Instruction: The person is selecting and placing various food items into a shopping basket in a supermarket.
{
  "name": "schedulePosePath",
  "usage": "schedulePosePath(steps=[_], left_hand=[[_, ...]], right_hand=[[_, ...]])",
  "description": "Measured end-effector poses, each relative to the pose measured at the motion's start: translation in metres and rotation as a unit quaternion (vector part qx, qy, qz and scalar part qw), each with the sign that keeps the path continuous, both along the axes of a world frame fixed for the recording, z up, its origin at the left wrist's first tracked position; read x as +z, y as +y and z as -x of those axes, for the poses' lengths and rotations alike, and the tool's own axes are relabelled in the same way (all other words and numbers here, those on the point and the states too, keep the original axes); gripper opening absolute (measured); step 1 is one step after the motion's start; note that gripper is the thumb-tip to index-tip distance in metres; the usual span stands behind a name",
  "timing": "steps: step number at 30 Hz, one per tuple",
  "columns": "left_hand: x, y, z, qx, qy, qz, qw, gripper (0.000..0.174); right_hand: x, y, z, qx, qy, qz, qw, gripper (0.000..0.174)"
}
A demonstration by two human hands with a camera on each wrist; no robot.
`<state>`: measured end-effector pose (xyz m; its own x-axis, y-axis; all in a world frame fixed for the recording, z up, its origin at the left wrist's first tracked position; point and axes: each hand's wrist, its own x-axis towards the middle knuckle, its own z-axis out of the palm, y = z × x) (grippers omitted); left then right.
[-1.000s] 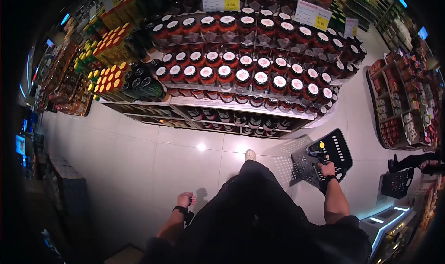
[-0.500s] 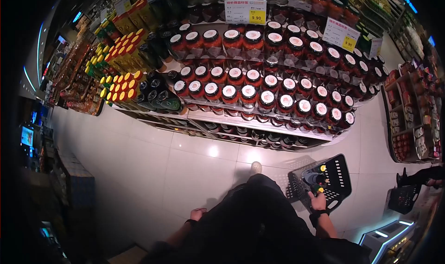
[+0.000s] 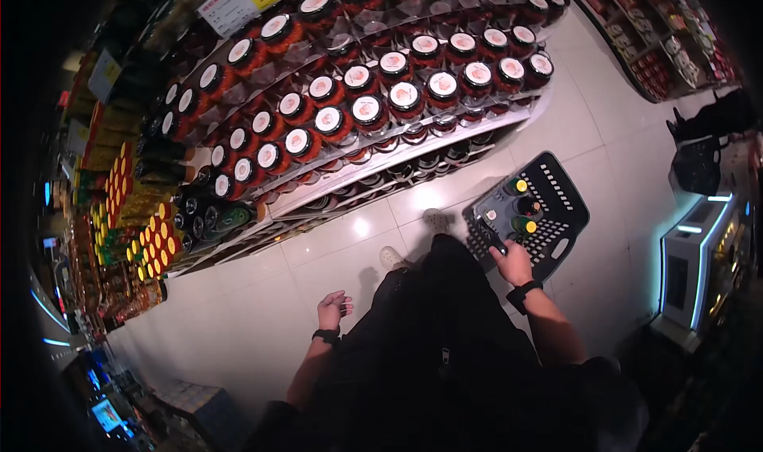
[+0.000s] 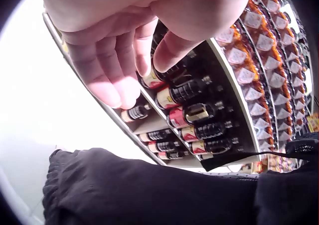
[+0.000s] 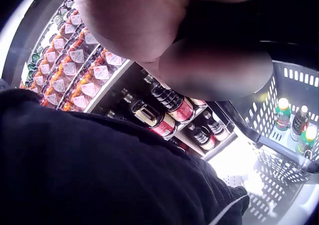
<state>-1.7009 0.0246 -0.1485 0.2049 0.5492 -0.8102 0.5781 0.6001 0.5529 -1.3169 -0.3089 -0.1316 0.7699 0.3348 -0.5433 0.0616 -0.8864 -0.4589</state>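
My right hand [image 3: 515,263] grips the handle of a grey plastic shopping basket [image 3: 574,206] that hangs at my right side. Inside it stand two bottles with yellow caps and a dark bottle [image 5: 300,122] between them. One green-labelled bottle [image 5: 283,116] shows clearly in the right wrist view. A small pale round top [image 3: 490,214] is also seen in the basket. The right fingers are mostly hidden in the wrist view. On the other side my left hand [image 3: 332,309] hangs empty with loosely bent fingers [image 4: 99,68], a dark band at its wrist.
Ahead stands a tiered shelf of red-filled jars [image 3: 366,109] with white-labelled lids. Dark sauce bottles [image 4: 184,94] lie on the lower shelves. Yellow-capped bottles [image 3: 159,245] stand at left. A lit cabinet [image 3: 699,261] and another person's dark basket [image 3: 698,166] are at right.
The head view has turned, so the jar shelf now slants and sits closer. Both shoes show now. The basket stays in my right hand; the left hand still hangs empty.
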Motion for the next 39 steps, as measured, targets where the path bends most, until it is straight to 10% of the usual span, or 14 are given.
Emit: schedulePosePath(steps=[10,19,29,39], left_hand=[[0.011,0.008,-0.148,-0.357,-0.161,0.033,0.919,0.025],[0.055,-0.117,-0.292,-0.602,-0.218,-0.012,0.768,0.07],[0.02,-0.157,-0.319,-0.696,-0.033,-0.058,0.715,0.062],[0.0,-0.147,-0.336,-0.711,0.041,-0.02,0.702,0.059]], right_hand=[[-0.007,0.029,0.067,-0.001,-0.015,-0.063,0.998,0.039],[-0.024,-0.009,0.001,-0.097,0.269,-0.22,0.933,0.051],[-0.405,-0.095,-0.067,-0.188,0.274,-0.014,0.943,0.038],[-0.59,-0.04,-0.054,-0.239,0.303,0.163,0.908,0.057]])
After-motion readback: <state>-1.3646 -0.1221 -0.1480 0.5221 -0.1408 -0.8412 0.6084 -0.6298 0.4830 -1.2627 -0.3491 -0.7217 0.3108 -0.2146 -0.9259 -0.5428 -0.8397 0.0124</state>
